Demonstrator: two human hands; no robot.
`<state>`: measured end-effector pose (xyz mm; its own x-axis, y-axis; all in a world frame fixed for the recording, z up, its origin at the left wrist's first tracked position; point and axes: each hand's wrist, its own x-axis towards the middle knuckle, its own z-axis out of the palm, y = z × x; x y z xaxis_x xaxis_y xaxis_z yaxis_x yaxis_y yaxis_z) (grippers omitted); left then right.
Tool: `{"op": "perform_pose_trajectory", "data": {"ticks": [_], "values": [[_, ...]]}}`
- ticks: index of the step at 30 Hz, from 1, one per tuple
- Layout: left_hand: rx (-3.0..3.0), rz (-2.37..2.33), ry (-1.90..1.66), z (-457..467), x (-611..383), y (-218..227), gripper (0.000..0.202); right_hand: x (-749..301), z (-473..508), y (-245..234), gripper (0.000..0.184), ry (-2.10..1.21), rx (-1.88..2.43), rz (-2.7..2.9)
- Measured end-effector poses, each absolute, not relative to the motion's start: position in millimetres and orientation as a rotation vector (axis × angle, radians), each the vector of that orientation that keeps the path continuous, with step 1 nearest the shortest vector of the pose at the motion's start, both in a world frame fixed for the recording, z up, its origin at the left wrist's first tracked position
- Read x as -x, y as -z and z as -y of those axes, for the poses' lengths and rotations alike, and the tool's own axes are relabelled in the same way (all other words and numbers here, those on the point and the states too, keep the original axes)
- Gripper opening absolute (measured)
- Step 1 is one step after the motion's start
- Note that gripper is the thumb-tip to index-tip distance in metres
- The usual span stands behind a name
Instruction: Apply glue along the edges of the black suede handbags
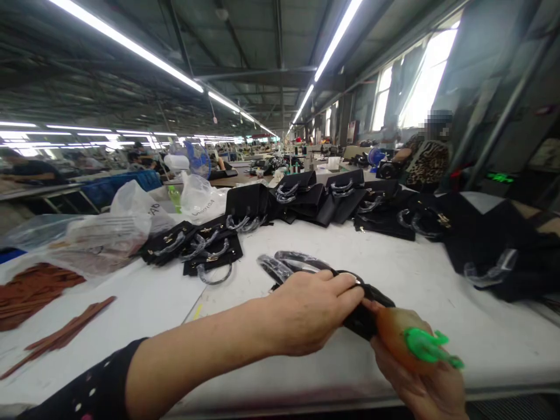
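Observation:
My left hand (312, 312) reaches across the white tabletop and is closed on a black handbag (361, 321), its fingers pinching the edge. The bag's handles (284, 265), wrapped in clear plastic, stick out beyond that hand. My right hand (420, 379) is wrapped round a rounded amber squeeze bottle (394, 335) with a bright green strip (426, 344) at its near end. The bottle's far tip lies close against the bag, beside my left fingertips. Whether it touches the bag I cannot tell. Much of the bag is hidden under both hands.
Black handbags with plastic-wrapped handles (214, 248) line the back of the white table (245, 361). Brown strips (65, 332), a brown pile (39, 291) and clear plastic bags (105, 233) lie left. A person (426, 157) is at the back right; fans stand behind.

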<state>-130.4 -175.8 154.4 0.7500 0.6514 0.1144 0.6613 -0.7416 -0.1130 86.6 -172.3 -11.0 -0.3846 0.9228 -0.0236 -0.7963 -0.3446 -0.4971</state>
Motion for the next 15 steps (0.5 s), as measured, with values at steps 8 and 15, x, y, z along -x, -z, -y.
{"op": "perform_pose_trajectory", "data": {"ticks": [8,15], "values": [[2.694,0.926,-0.092,187.3,152.5,-75.2,0.017,-96.8,156.4,-15.5,0.067,-1.802,0.216,0.044],[3.222,1.079,-0.19,179.4,183.3,-62.1,0.016,-106.7,144.6,-32.9,0.065,-1.798,0.22,-0.068]]}}
